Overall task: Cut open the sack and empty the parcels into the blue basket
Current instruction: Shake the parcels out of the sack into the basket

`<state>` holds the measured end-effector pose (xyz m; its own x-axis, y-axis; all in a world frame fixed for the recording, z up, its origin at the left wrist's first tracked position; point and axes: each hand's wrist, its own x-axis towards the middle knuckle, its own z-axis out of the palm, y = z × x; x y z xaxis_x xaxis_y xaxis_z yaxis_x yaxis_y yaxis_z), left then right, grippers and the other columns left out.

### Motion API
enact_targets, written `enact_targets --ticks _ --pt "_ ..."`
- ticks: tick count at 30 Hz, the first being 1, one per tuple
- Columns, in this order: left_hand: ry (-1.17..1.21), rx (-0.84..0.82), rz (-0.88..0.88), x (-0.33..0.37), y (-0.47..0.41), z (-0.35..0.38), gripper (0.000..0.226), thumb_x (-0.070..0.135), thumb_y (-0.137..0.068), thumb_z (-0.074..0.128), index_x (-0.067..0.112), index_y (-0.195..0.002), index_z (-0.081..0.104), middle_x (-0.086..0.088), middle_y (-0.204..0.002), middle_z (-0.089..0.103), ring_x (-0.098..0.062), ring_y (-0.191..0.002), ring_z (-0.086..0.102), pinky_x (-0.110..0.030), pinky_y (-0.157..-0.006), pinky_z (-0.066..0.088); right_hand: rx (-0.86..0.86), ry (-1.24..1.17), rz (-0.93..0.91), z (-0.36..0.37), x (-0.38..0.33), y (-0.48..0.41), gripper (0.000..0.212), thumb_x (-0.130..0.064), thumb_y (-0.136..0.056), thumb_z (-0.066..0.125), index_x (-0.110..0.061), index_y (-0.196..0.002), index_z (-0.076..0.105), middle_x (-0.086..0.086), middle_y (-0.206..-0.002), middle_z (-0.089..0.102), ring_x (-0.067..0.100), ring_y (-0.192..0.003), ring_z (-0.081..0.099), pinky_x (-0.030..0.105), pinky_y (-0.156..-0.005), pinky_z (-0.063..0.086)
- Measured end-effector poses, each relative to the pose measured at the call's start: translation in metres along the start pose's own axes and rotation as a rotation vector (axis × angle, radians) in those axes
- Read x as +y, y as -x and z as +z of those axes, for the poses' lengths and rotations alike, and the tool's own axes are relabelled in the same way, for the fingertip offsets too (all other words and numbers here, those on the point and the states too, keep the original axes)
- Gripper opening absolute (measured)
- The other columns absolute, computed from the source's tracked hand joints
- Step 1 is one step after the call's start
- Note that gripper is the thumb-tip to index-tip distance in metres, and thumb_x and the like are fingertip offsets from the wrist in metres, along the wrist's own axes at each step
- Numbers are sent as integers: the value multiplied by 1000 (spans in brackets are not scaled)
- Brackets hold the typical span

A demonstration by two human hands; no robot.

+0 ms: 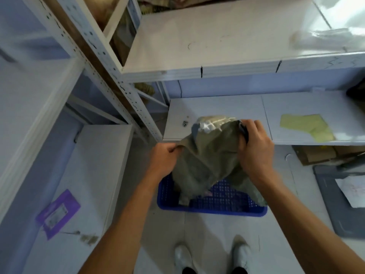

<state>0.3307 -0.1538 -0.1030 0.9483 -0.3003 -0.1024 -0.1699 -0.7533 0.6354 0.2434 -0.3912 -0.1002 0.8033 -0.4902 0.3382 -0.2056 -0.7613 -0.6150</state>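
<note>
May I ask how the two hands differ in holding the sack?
The left hand pinches the left edge of the sack, lower down; the right hand grips its upper right end, higher, with something dark under the fingers. Both hold it over the blue basket.

blue basket (213, 210): far side behind sack (207, 155) | dark object (244, 129): mostly hidden in right hand (254, 149)
</note>
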Motion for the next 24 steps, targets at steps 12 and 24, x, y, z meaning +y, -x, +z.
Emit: enact_targets --ticks 12,24 --pt "90 -33 -89 -6 3 7 45 20 -99 61 22 -54 63 8 -50 55 -1 -44 45 -23 -49 34 -20 101 -46 -9 -2 1 23 -7 -87 58 -13 -109 63 11 -96 60 37 -77 57 38 -56 41" --pt "143 -75 -107 -1 11 -5 26 27 -101 57 17 -92 80 -6 -82 74 -16 -70 64 -35 -66 52 -274 236 3 -17 -21 -12 17 -18 -97 52 -16 -111 61 10 -99 59 38 -81 62 36 -60 40"
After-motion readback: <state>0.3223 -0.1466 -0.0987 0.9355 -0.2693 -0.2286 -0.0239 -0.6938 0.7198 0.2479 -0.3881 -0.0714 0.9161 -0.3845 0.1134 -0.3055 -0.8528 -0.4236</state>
